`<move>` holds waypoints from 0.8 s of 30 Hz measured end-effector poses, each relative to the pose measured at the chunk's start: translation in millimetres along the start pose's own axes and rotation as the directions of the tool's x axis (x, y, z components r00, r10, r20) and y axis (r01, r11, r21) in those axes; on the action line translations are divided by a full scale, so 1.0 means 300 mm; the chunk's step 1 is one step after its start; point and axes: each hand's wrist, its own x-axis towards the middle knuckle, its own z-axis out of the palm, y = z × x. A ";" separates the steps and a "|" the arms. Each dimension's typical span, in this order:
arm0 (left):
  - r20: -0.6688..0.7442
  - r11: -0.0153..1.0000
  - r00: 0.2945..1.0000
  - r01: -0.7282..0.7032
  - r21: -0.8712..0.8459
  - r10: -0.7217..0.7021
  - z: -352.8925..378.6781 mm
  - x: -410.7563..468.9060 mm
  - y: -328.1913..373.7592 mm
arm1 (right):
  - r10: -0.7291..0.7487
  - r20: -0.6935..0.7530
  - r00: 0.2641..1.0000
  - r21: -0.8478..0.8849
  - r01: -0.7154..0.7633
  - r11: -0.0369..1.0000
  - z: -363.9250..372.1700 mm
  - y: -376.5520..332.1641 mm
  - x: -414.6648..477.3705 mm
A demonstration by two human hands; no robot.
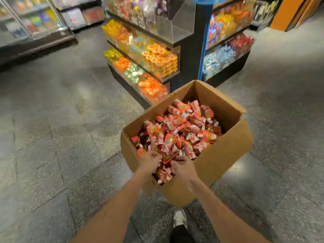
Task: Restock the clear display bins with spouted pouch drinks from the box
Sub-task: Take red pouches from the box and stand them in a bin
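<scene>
An open cardboard box (233, 141) stands on the floor, heaped with red and pink spouted pouch drinks (180, 130). Both my hands reach into its near corner. My left hand (149, 163) has its fingers curled into the pouches, and my right hand (183, 167) curls around a bunch of pouches (164, 174) held between the two hands. Beyond the box stands a tiered display of clear bins (140, 55) filled with orange, yellow and green pouches. One clear bin (175, 27) on an upper tier looks empty.
The display's right side (228, 50) holds blue, red and orange packs behind a blue post. Glass-fronted shelving (35, 23) stands at the far left. Grey speckled floor (61, 128) surrounds the box. My shoe (179, 219) shows below the box.
</scene>
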 end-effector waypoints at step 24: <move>0.274 0.916 0.884 0.400 -0.023 -0.379 0.004 0.644 -0.041 | 0.520 -0.436 0.734 0.391 -0.366 0.845 0.286 0.044 0.507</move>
